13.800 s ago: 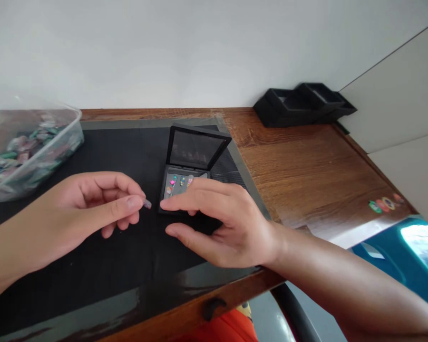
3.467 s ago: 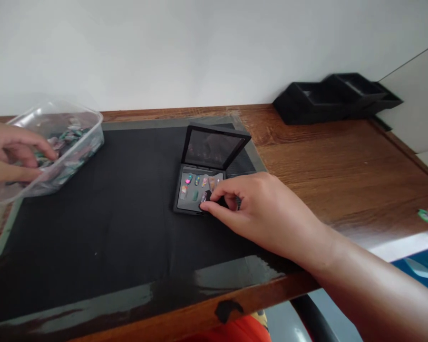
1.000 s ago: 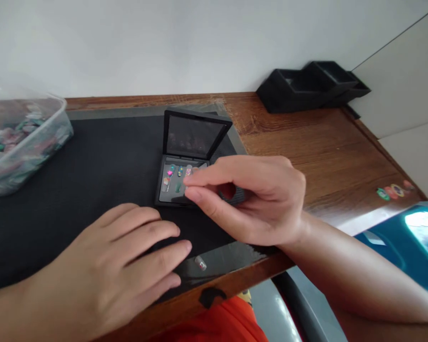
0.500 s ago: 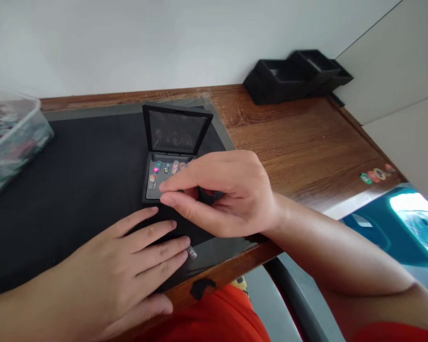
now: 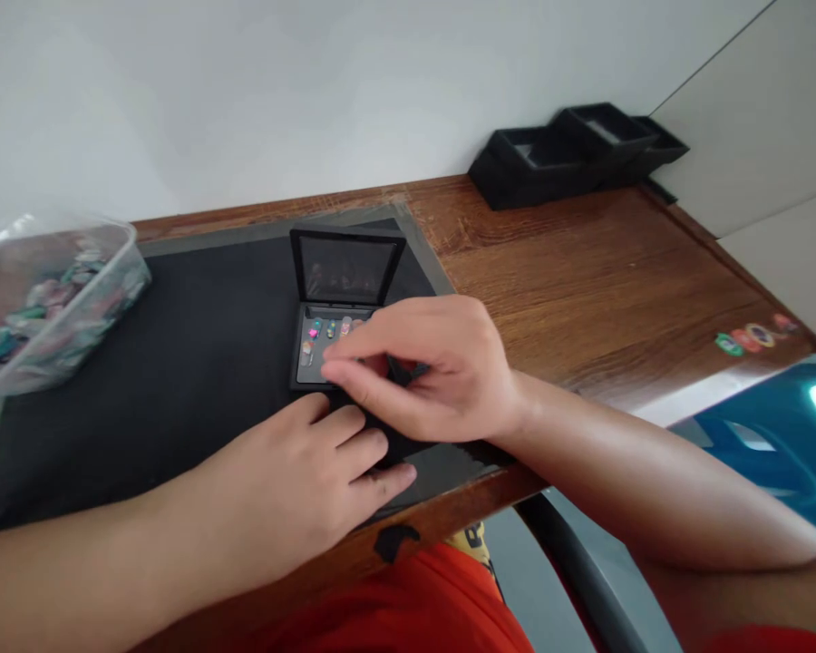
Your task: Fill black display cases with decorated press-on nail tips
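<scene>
An open black display case [image 5: 295,349] with a clear window in its raised lid [image 5: 350,266] sits on the dark mat. Small decorated pieces that look like false nails [image 5: 331,329] lie in rows on its grey base. My right hand [image 5: 435,363] reaches over the case's front right part, thumb and index fingertip pinched together above the base; anything between them is too small to make out. Just in front of the case, my left hand [image 5: 313,481] rests on the mat with its fingers curled under and the little finger straighter. Its fingertips are mostly hidden.
A clear plastic tub [image 5: 119,272] full of small wrapped items stands at the left. Black stacked trays [image 5: 537,168] sit against the wall at the back right. Round stickers [image 5: 754,337] mark the desk's right edge, with a blue plastic object [image 5: 782,435] beyond it.
My left hand has moved right and its spread fingers have curled, covering the spot where a small clear piece lay. The right hand's thumb and index finger have closed together. The view has shifted slightly.
</scene>
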`<state>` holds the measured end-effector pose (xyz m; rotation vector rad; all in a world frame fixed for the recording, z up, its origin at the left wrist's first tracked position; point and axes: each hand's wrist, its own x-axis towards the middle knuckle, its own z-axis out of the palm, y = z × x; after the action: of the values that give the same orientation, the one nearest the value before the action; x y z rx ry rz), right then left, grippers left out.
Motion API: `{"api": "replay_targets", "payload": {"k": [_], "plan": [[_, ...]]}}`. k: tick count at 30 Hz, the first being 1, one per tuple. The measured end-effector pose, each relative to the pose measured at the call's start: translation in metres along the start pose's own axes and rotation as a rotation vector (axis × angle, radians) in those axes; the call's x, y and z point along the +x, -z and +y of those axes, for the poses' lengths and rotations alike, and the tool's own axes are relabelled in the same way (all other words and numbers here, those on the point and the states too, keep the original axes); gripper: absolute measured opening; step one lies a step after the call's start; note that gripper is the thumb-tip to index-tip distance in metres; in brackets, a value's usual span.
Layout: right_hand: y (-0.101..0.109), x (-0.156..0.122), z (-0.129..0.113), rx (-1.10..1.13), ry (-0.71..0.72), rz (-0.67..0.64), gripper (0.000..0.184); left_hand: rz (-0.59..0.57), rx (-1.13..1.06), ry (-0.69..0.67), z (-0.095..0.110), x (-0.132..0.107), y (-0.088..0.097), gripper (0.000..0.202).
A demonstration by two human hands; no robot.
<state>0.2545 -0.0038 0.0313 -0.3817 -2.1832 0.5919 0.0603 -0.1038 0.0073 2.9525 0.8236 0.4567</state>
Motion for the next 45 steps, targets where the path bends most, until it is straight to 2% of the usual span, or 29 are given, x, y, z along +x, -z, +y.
{"api": "replay_targets", "payload": {"k": [2,4,6,9,13,18,23,28,31,35,39,45], "plan": [[0.000,0.002,0.001,0.017,-0.074,0.124,0.021,-0.033,-0.016,-0.020,-0.004,0.006,-0.001,0.028],[0.002,0.004,0.002,0.038,-0.129,0.193,0.033,-0.022,-0.063,-0.001,-0.009,0.008,0.000,0.025],[0.002,0.005,0.003,0.043,-0.146,0.224,0.043,0.001,-0.120,0.031,-0.012,0.007,0.001,0.026],[0.002,0.005,0.004,0.055,-0.125,0.240,0.046,0.033,-0.172,0.066,-0.014,0.001,0.002,0.031],[0.000,0.005,0.004,0.079,-0.080,0.222,0.043,0.034,-0.210,0.102,-0.014,-0.011,0.007,0.041],[0.002,0.006,0.006,0.071,-0.083,0.187,0.045,0.021,-0.207,0.216,-0.016,-0.023,0.019,0.022],[0.007,0.005,0.004,0.017,-0.190,0.163,0.040,0.079,-0.058,0.221,-0.013,-0.022,0.018,0.047],[0.011,0.005,0.002,0.009,-0.236,0.083,0.038,0.139,-0.065,0.246,-0.001,-0.014,0.015,0.062],[0.011,0.006,0.002,0.029,-0.191,0.088,0.038,0.140,-0.098,0.300,0.003,-0.015,0.014,0.067],[0.013,0.006,0.001,-0.006,-0.236,0.057,0.039,0.170,-0.102,0.344,0.005,-0.023,0.010,0.062],[0.013,0.006,0.001,-0.028,-0.268,0.024,0.042,0.148,-0.063,0.278,0.004,-0.025,0.009,0.064],[0.011,0.007,0.004,-0.005,-0.229,0.006,0.035,0.164,-0.051,0.211,-0.009,-0.019,0.021,0.057]]}}
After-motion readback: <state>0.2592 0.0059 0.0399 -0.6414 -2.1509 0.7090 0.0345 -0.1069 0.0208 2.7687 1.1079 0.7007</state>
